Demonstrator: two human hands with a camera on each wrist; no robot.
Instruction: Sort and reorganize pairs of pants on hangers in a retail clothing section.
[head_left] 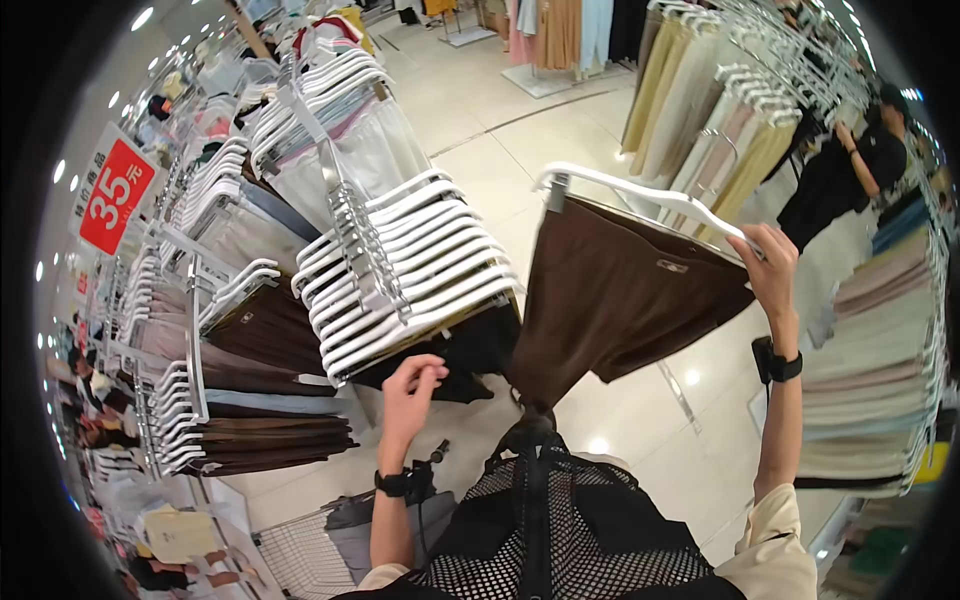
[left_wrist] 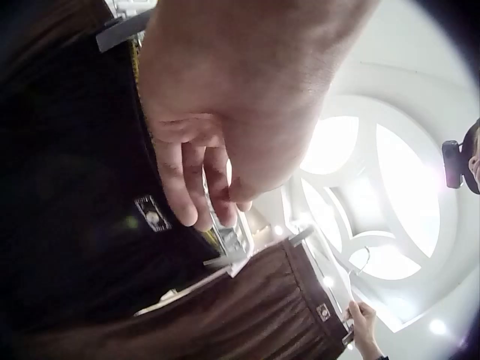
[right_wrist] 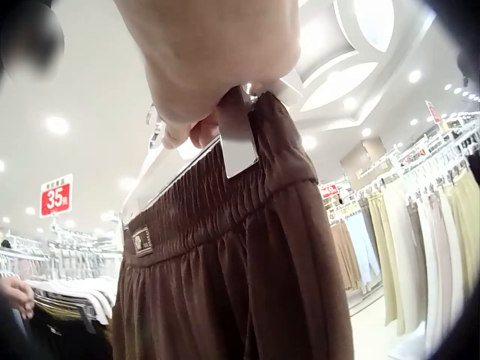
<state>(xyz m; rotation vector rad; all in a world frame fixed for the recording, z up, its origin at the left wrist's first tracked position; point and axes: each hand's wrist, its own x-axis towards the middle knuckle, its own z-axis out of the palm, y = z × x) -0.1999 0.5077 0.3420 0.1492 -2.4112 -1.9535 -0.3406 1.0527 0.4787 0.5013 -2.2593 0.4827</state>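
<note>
Brown pants [head_left: 610, 285] with an elastic waist and a small label hang from a white hanger [head_left: 650, 192], clipped at the waist corners. My right hand [head_left: 772, 270] grips the hanger's right end; in the right wrist view the fingers [right_wrist: 196, 133] curl beside the metal clip [right_wrist: 238, 139]. My left hand [head_left: 412, 390], loosely bent and holding nothing, is in front of a row of white hangers [head_left: 420, 290] bearing black garments [head_left: 480, 345]. In the left wrist view its fingers [left_wrist: 196, 187] hang beside black cloth [left_wrist: 75, 187] with a label.
Racks of clothes stand at left, with a red 35 sign [head_left: 118, 197]. More pants [head_left: 870, 350] hang along the right, and a person in black [head_left: 850, 170] stands there. A wire cart [head_left: 300, 550] with grey cloth is at lower left. Tiled floor [head_left: 500, 150] shows between racks.
</note>
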